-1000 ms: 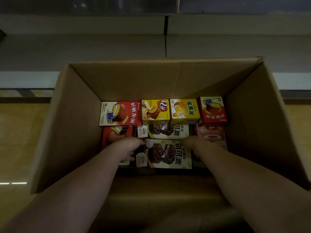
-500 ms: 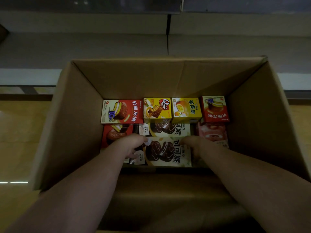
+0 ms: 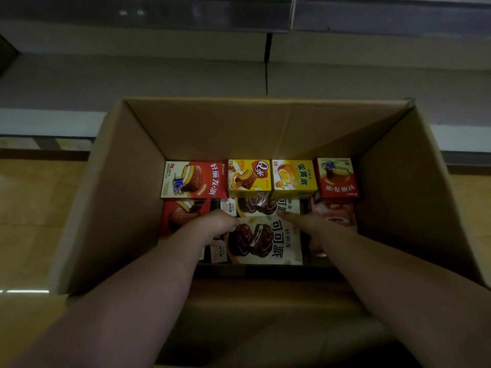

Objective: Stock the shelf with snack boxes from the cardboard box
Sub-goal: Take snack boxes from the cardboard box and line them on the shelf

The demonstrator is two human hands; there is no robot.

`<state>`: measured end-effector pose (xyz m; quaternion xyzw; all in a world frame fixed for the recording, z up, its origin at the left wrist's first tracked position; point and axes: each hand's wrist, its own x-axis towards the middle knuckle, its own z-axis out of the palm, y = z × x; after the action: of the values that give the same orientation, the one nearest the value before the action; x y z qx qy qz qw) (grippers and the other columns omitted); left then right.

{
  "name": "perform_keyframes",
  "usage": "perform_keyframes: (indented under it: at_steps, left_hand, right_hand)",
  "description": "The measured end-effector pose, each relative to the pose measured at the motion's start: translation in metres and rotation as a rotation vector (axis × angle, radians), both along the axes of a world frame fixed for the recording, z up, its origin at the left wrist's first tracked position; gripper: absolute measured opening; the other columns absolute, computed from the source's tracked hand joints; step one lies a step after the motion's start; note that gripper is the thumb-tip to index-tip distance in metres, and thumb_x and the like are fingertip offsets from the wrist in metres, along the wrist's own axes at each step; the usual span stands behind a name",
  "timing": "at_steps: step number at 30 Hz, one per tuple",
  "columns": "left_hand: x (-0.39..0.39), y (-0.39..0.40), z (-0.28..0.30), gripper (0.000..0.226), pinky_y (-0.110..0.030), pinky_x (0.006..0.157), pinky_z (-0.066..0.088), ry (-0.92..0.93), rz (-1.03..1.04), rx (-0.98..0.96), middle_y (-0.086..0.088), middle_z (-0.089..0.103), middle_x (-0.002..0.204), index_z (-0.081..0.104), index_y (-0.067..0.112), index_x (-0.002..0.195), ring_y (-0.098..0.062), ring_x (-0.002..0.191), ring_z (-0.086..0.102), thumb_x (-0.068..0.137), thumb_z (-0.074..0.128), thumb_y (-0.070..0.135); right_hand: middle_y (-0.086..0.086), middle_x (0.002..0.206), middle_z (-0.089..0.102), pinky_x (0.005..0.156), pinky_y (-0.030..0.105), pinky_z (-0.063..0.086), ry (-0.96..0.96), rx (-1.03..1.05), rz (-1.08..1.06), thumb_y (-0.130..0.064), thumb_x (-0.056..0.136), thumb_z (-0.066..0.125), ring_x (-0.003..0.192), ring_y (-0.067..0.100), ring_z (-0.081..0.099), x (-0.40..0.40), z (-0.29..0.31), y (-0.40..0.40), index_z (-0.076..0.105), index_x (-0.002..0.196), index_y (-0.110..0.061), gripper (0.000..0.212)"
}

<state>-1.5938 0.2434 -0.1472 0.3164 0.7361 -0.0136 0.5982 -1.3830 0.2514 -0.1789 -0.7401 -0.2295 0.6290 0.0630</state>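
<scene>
Cream-coloured, the cocoa pie box [image 3: 263,241] lay nearest the person inside the cardboard box [image 3: 111,197], gripped at its ends by the left hand [image 3: 216,225] and right hand [image 3: 309,227]. Advisable: lift level, clearing the neighbouring red box [image 3: 183,215], towards the shelf [image 3: 159,75].

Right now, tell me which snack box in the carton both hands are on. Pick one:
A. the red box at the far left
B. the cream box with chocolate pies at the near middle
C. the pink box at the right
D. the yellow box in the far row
B: the left hand and right hand grip opposite ends of the cream chocolate-pie box in the cardboard box.
</scene>
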Motion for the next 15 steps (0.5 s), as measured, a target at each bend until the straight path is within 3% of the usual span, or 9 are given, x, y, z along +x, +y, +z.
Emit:
perform_keyframes:
  at_steps: [1, 2, 4, 6, 9, 11, 13, 15]
  left_hand:
    - [0.001, 0.001, 0.001, 0.047, -0.035, 0.09, 0.048, 0.001, 0.006, 0.004, -0.009, 0.044, 0.143, 0.043, 0.012, 0.139, -0.027, 0.13, 0.043, 0.095, 0.056, 0.019]
    - [0.001, 0.001, 0.001, 0.048, -0.036, 0.092, 0.049, -0.002, 0.014, 0.009, -0.009, 0.045, 0.142, 0.042, 0.012, 0.141, -0.026, 0.129, 0.044, 0.095, 0.056, 0.02]
    - [0.002, 0.001, 0.002, 0.05, -0.038, 0.097, 0.048, -0.015, 0.01, 0.024, -0.007, 0.05, 0.132, 0.041, 0.011, 0.141, -0.024, 0.125, 0.046, 0.096, 0.057, 0.023]
    - [0.002, 0.0, 0.006, 0.049, -0.035, 0.097, 0.045, -0.021, -0.044, 0.07, -0.007, 0.053, 0.123, 0.042, 0.009, 0.139, -0.022, 0.12, 0.047, 0.096, 0.057, 0.027]
    - [0.004, 0.003, 0.019, 0.056, -0.03, 0.085, 0.044, -0.005, -0.188, 0.178, -0.009, 0.058, 0.125, 0.042, 0.012, 0.14, -0.022, 0.113, 0.055, 0.092, 0.064, 0.03]
    - [0.005, 0.009, 0.031, 0.067, -0.027, 0.077, 0.046, -0.037, -0.209, 0.233, -0.009, 0.056, 0.131, 0.039, 0.016, 0.143, -0.018, 0.105, 0.056, 0.086, 0.071, 0.029]
    - [0.004, 0.017, 0.04, 0.075, -0.026, 0.083, 0.045, -0.117, -0.192, 0.261, -0.008, 0.048, 0.141, 0.037, 0.018, 0.145, -0.015, 0.106, 0.05, 0.081, 0.076, 0.024]
    - [0.001, 0.023, 0.045, 0.087, -0.03, 0.097, 0.043, -0.165, -0.215, 0.277, -0.006, 0.039, 0.15, 0.03, 0.021, 0.149, -0.019, 0.123, 0.046, 0.077, 0.08, 0.024]
  right_hand:
    - [0.015, 0.123, 0.063, 0.1, 0.059, 0.04, 0.01, -0.009, 0.011, -0.061, 0.028, 0.09, 0.116, 0.037, 0.056, 0.003, -0.004, 0.001, 0.061, 0.116, -0.012, 0.105]
    - [0.015, 0.121, 0.064, 0.1, 0.059, 0.04, 0.024, -0.025, 0.007, -0.057, 0.033, 0.091, 0.114, 0.037, 0.058, 0.004, -0.001, 0.0, 0.062, 0.112, -0.011, 0.095]
    - [0.016, 0.119, 0.065, 0.097, 0.052, 0.044, 0.006, -0.035, 0.01, -0.033, 0.066, 0.086, 0.108, 0.035, 0.06, -0.007, 0.03, -0.005, 0.061, 0.098, -0.009, 0.047]
    - [0.016, 0.118, 0.065, 0.093, 0.045, 0.048, -0.042, 0.02, 0.035, -0.017, 0.075, 0.08, 0.11, 0.033, 0.06, -0.01, 0.037, -0.003, 0.059, 0.091, -0.007, 0.028]
    - [0.013, 0.116, 0.066, 0.085, 0.041, 0.052, -0.1, 0.121, 0.185, -0.017, 0.072, 0.082, 0.104, 0.028, 0.063, -0.013, 0.049, 0.005, 0.06, 0.106, -0.006, 0.042]
    - [0.01, 0.111, 0.068, 0.08, 0.037, 0.054, -0.101, 0.169, 0.367, -0.02, 0.073, 0.081, 0.092, 0.022, 0.065, -0.011, 0.065, 0.015, 0.061, 0.105, -0.013, 0.039]
    - [0.007, 0.103, 0.067, 0.071, 0.035, 0.057, -0.073, 0.239, 0.466, -0.018, 0.073, 0.082, 0.084, 0.02, 0.067, -0.004, 0.09, 0.029, 0.057, 0.104, -0.02, 0.04]
    - [0.004, 0.104, 0.064, 0.075, 0.038, 0.058, -0.079, 0.324, 0.544, -0.017, 0.069, 0.085, 0.089, 0.023, 0.067, 0.004, 0.112, 0.043, 0.053, 0.11, -0.029, 0.053]
